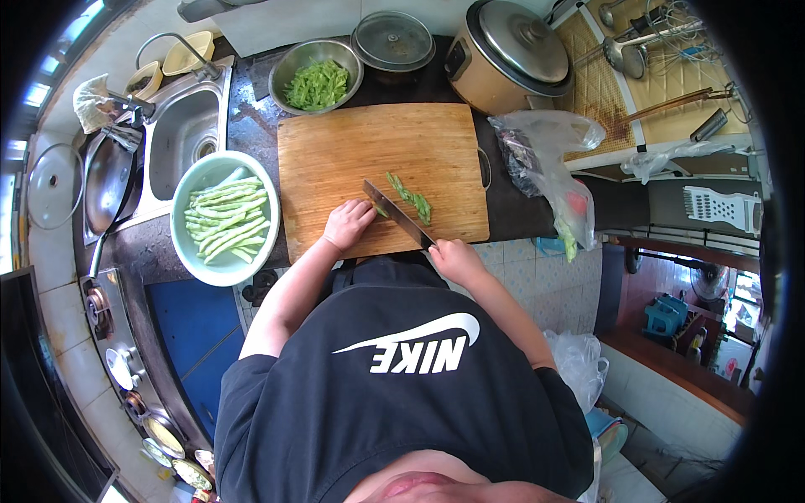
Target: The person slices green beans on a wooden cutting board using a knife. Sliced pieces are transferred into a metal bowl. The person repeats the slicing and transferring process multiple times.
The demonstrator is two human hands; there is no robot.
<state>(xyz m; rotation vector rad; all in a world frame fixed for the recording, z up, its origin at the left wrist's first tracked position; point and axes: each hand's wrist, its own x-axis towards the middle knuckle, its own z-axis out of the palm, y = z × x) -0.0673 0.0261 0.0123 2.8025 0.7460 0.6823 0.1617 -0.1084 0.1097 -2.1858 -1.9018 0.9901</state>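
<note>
My right hand [459,258] grips the handle of a kitchen knife [400,215], its broad blade slanting away to the left across the wooden cutting board [335,151]. Close to the left side of the blade, my left hand [350,224] is closed, fingers bent down onto the board. A short green bean end shows at its fingertips; the rest is hidden under the hand. To the right of the blade lies a slanting row of sliced green beans [411,199]. Whole green beans [225,218] fill a pale green bowl [179,220] left of the board.
Behind the board stand a steel bowl [277,88] of cut greens, a lidded pot [392,42] and a large rice cooker [490,63]. A sink [180,138] is at the far left. Plastic bags [549,142] lie right of the board, below hanging ladles [625,57].
</note>
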